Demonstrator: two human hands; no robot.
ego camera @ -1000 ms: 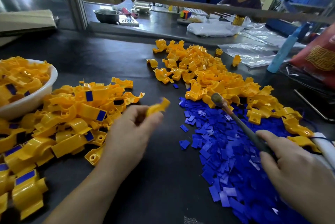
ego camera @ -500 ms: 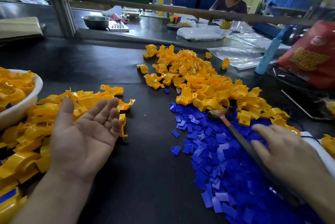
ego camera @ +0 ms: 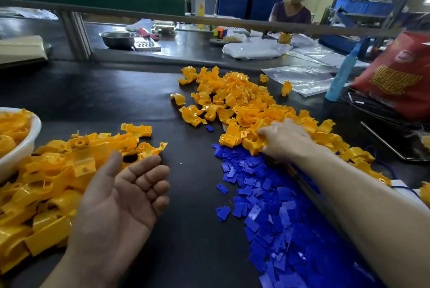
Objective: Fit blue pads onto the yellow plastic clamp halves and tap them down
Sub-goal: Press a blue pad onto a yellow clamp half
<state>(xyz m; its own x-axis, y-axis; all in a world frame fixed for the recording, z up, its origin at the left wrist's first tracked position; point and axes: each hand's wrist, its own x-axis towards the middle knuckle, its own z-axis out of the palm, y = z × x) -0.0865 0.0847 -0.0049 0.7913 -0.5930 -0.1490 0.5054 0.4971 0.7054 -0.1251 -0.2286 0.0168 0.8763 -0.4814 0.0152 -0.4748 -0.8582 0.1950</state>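
From where I stood the change was plain: a second before, the left hand had been pinching a yellow half and the right hand had held the hammer, and now both had let go. The left hand hung palm up over the near edge of the bench, fingers loosely spread and holding nothing. It was just beside the finished heap along the left edge, where its piece had presumably been dropped (I could not pick it out among the others). The hammer lay on the blue pads, its handle showing under the right forearm and its head hidden. Those pads spread from the near right corner toward the middle. The right hand had moved out across them and was down on the near fringe of the loose yellow clamp halves piled toward the far right of the bench. Its fingers were curled in among them, but I could not tell whether they had closed on one. A white bowl of more yellow parts sat at the left edge. To my eye one cycle had ended and the next was starting: a bare half had to come out of that pile, then a pad, then the hammer again.
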